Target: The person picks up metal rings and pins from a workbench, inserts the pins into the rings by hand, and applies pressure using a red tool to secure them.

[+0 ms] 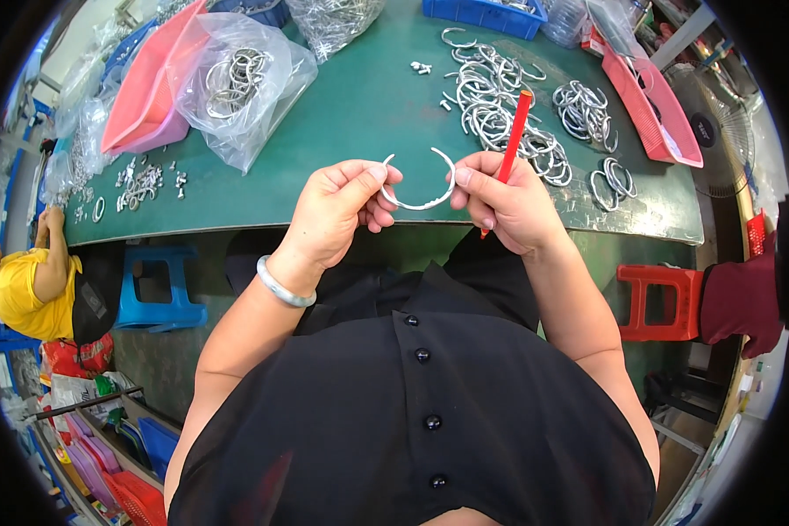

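a green table (359,114) fills the upper part of the view; off to the left, a person in a yellow top (28,294) sits beside it; on the table's left side is a pink basket (149,83), and just next to that lies a clear plastic bag (276,110) with silvery rings inside; a heap of open silvery rings (489,98) spreads over the right half, past the right hand; below the table's edge, to the right, stands a red stool (647,303); the left hand (329,203) pinches one side of an open silvery ring (425,207) between thumb and fingers; the right hand (519,203) is closed on its other side, so the ring hangs between the two hands, at the near edge of the table, its gap facing away from the body; a pale bangle (285,282) circles the left wrist; a red pen-like stick (515,140) is also gripped in the right hand, slanting up past the knuckles; small metal pieces (140,184) lie scattered at the table's left
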The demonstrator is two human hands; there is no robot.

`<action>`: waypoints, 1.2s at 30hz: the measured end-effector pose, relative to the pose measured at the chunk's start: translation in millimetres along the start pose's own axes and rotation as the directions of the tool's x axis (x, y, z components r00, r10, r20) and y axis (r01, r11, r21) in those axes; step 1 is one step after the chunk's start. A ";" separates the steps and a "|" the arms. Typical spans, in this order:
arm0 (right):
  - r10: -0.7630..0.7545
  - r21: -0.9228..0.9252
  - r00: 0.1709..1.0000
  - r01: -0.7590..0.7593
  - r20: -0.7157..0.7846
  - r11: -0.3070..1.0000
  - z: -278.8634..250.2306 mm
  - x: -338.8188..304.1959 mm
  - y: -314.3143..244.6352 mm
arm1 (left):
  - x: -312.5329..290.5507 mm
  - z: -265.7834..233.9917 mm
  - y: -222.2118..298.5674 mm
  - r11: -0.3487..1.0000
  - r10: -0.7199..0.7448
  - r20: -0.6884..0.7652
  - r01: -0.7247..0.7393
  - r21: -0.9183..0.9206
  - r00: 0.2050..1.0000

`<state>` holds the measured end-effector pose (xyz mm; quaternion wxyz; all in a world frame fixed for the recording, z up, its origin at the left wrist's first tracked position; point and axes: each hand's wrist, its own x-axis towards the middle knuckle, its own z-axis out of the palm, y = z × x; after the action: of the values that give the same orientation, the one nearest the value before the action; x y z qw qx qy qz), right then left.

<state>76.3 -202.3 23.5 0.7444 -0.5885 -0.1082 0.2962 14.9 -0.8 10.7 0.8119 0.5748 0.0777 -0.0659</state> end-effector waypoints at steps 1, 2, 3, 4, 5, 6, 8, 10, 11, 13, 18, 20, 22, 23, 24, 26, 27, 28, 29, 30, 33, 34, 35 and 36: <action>0.002 0.001 1.000 -0.002 0.001 1.000 0.5 0.1 0.3 | 0.2 -0.7 -0.6 1.000 -0.001 -0.002 0.001 0.000 1.000; 0.011 0.013 1.000 -0.011 0.001 1.000 1.1 0.0 0.3 | 0.6 -1.5 -1.5 1.000 -0.002 -0.003 0.002 -0.008 1.000; 0.021 0.026 1.000 -0.021 0.001 0.999 1.7 0.1 0.6 | 0.7 -2.1 -2.0 1.000 -0.003 -0.005 0.003 -0.017 1.000; 0.022 0.027 1.000 -0.022 0.000 0.999 1.5 0.2 1.3 | 0.8 -2.1 -2.0 1.000 -0.005 -0.005 0.005 -0.017 1.000; 0.025 0.039 1.000 -0.025 0.003 0.999 1.1 0.6 2.2 | 0.8 -1.9 -1.7 1.000 -0.015 -0.005 0.014 -0.023 1.000; 0.028 0.051 1.000 -0.028 0.005 0.998 0.7 1.0 3.1 | 0.9 -1.9 -1.7 0.999 -0.024 -0.004 0.024 -0.030 1.000; 0.043 0.058 0.999 -0.044 0.006 0.997 -0.2 1.6 4.2 | 1.7 -2.4 -1.4 0.999 -0.034 0.002 0.034 -0.042 0.999; 0.059 0.064 0.998 -0.059 0.009 0.996 -0.2 1.7 5.1 | 1.9 -2.9 -1.6 0.998 -0.043 0.007 0.044 -0.053 0.999; 0.051 0.057 0.999 -0.051 -0.003 0.997 0.4 1.2 5.8 | 2.1 -2.7 -2.4 0.998 -0.039 0.005 0.039 -0.054 0.999; 0.044 0.050 0.999 -0.043 -0.014 0.998 0.6 0.2 6.4 | 2.2 -2.5 -3.5 0.998 -0.034 0.003 0.035 -0.054 0.999; -0.277 -0.305 0.961 0.261 -0.011 0.916 2.0 -4.8 6.2 | 1.5 -1.0 -6.6 0.982 0.162 0.017 -0.163 0.094 0.987; -0.528 -0.545 0.845 0.483 0.086 0.685 4.6 -7.8 5.9 | 2.0 -5.7 -13.2 0.956 0.266 0.055 -0.271 0.112 0.962; -0.701 -0.708 0.671 0.616 0.243 0.345 6.8 -11.1 5.2 | 1.4 -7.3 -15.0 0.919 0.365 0.098 -0.375 0.124 0.926; -0.720 -0.725 0.632 0.634 0.285 0.270 8.9 -13.0 2.8 | 0.8 -7.0 -14.8 0.915 0.375 0.108 -0.386 0.118 0.921; -0.721 -0.725 0.632 0.634 0.285 0.270 10.2 -14.4 2.4 | 0.5 -6.9 -14.7 0.911 0.385 0.118 -0.398 0.113 0.915; -0.749 -0.728 0.571 0.662 0.336 0.179 11.9 -16.9 2.5 | 0.1 -6.6 -14.9 0.921 0.366 0.121 -0.378 0.096 0.923; -0.766 -0.722 0.543 0.675 0.345 0.153 12.1 -16.4 3.2 | 0.2 -6.5 -15.1 0.931 0.346 0.124 -0.357 0.079 0.930; -0.767 -0.723 0.543 0.673 0.341 0.156 13.2 -16.7 3.4 | 0.2 -6.9 -15.6 0.932 0.343 0.125 -0.355 0.080 0.931; -0.768 -0.727 0.534 0.674 0.353 0.134 14.9 -17.2 2.7 | 0.7 -7.7 -16.3 0.948 0.308 0.141 -0.316 0.037 0.941; -0.769 -0.731 0.525 0.673 0.365 0.113 16.6 -17.7 2.1 | 1.0 -8.3 -17.1 0.961 0.272 0.159 -0.275 -0.006 0.949; -0.758 -0.732 0.520 0.676 0.394 0.083 20.6 -16.8 0.7 | 1.9 -9.0 -19.7 0.977 0.200 0.167 -0.185 -0.105 0.965; -0.759 -0.733 0.521 0.675 0.392 0.084 22.0 -17.2 -0.6 | 2.2 -9.6 -20.2 0.978 0.199 0.169 -0.183 -0.104 0.965; -0.753 -0.732 0.520 0.677 0.404 0.076 23.3 -17.7 -2.1 | 2.3 -10.3 -20.4 0.978 0.190 0.182 -0.169 -0.126 0.965; -0.747 -0.730 0.520 0.680 0.415 0.067 23.9 -18.0 -2.6 | 2.4 -10.8 -20.6 0.977 0.182 0.194 -0.155 -0.147 0.964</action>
<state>50.5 -193.6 36.2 0.4111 -0.7418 -0.4820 -0.2198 12.6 2.5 -12.3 0.8541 0.5150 -0.0520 -0.0506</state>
